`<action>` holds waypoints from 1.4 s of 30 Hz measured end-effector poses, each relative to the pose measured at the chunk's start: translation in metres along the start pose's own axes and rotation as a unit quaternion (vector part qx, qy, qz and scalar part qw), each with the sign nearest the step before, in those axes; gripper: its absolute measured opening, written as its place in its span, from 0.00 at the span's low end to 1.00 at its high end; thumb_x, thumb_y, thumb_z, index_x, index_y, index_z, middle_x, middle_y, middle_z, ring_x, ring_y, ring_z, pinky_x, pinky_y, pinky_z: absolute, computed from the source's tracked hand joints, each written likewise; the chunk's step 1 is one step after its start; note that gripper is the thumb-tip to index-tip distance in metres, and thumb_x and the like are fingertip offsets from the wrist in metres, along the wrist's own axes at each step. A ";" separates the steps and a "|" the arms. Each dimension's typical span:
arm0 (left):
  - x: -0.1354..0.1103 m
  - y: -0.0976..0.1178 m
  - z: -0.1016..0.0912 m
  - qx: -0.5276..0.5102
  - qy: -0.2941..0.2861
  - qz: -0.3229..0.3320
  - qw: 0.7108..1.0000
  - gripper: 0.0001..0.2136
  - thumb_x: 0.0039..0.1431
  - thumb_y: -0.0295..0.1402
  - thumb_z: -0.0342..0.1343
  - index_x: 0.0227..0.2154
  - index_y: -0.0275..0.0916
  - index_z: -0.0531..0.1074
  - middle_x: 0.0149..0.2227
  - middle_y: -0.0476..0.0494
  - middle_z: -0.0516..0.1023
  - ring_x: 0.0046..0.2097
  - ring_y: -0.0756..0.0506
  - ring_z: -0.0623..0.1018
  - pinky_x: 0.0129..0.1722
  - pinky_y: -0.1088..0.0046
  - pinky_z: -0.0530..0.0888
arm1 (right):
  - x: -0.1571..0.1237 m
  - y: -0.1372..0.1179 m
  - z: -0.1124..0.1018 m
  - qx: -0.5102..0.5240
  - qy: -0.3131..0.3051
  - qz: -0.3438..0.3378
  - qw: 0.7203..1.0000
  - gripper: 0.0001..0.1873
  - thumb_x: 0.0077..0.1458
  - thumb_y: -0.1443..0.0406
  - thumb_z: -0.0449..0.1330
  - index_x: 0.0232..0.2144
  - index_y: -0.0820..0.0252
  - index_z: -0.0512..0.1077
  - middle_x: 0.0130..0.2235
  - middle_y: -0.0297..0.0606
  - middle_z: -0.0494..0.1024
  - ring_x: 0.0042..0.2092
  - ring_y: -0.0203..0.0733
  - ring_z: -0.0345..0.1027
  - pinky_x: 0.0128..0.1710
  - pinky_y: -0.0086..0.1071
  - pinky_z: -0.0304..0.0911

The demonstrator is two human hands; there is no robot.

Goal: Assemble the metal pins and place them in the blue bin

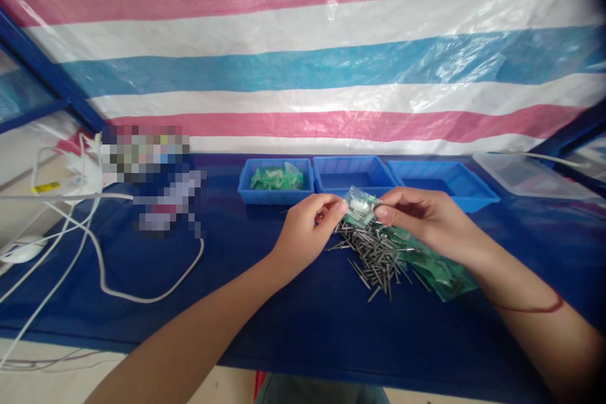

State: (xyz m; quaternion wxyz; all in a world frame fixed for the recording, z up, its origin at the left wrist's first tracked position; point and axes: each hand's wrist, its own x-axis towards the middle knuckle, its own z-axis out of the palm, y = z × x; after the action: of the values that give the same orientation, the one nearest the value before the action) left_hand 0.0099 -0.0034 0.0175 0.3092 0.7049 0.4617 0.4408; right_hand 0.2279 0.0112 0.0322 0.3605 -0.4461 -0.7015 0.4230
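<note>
Between my two hands is a small clear plastic bag [360,205] with a white piece and some metal bits inside. My left hand [310,221] pinches its left edge between thumb and fingers. On the right edge, my right hand [421,218] has a similar pinch. Below the bag lies a loose heap of thin metal nails or rivets [376,259] on the blue table. Partly under my right hand, a pile of green plastic bags [442,271] touches the heap's right side.
Three blue bins stand along the back: the left bin [274,197] holds green bags, beside a middle bin [348,172] and a right bin [442,180]. A translucent lid [525,175] lies far right. White cables [101,265] and a mouse [23,249] are at left.
</note>
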 end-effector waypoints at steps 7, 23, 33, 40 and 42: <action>0.000 -0.003 0.002 0.027 -0.023 -0.008 0.999 0.12 0.62 0.39 0.50 0.30 0.38 0.73 0.26 0.49 0.74 0.29 0.50 0.72 0.30 0.75 0.67 | -0.003 -0.006 0.000 0.020 0.019 0.006 1.000 0.13 0.51 0.56 0.64 0.25 0.60 0.74 0.25 0.36 0.72 0.28 0.35 0.62 0.28 0.30 0.58; 0.001 0.000 0.007 -0.204 -0.003 -0.087 0.975 0.15 0.61 0.40 0.53 0.42 0.35 0.76 0.38 0.41 0.80 0.37 0.47 0.79 0.40 0.72 0.75 | -0.001 0.000 0.006 0.139 0.078 0.016 0.987 0.11 0.53 0.57 0.62 0.35 0.54 0.79 0.31 0.38 0.80 0.31 0.41 0.74 0.30 0.36 0.72; 0.001 -0.010 0.010 -0.163 0.013 -0.071 0.984 0.13 0.56 0.33 0.58 0.45 0.39 0.74 0.38 0.44 0.79 0.37 0.48 0.77 0.39 0.73 0.73 | -0.001 0.001 0.012 0.099 0.099 -0.052 0.989 0.04 0.51 0.65 0.65 0.32 0.56 0.75 0.29 0.34 0.78 0.28 0.35 0.72 0.32 0.31 0.70; 0.003 -0.007 0.005 -0.134 0.029 -0.047 0.989 0.12 0.59 0.33 0.55 0.45 0.38 0.74 0.39 0.43 0.80 0.38 0.48 0.78 0.39 0.72 0.73 | -0.002 -0.001 0.015 0.098 0.099 -0.085 0.987 0.07 0.53 0.65 0.63 0.36 0.56 0.71 0.30 0.33 0.76 0.28 0.34 0.71 0.31 0.30 0.68; 0.008 -0.002 -0.005 -0.113 0.056 -0.027 0.992 0.11 0.58 0.33 0.55 0.43 0.38 0.75 0.39 0.44 0.80 0.38 0.48 0.78 0.39 0.73 0.74 | -0.002 -0.001 0.013 0.100 0.104 -0.091 0.985 0.10 0.53 0.64 0.62 0.40 0.55 0.70 0.32 0.34 0.77 0.28 0.34 0.71 0.31 0.32 0.68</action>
State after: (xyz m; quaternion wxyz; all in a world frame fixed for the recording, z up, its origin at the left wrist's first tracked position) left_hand 0.0059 0.0054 0.0204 0.3725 0.6266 0.4443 0.5208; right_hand 0.2166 0.0059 0.0282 0.5113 -0.3841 -0.6517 0.4078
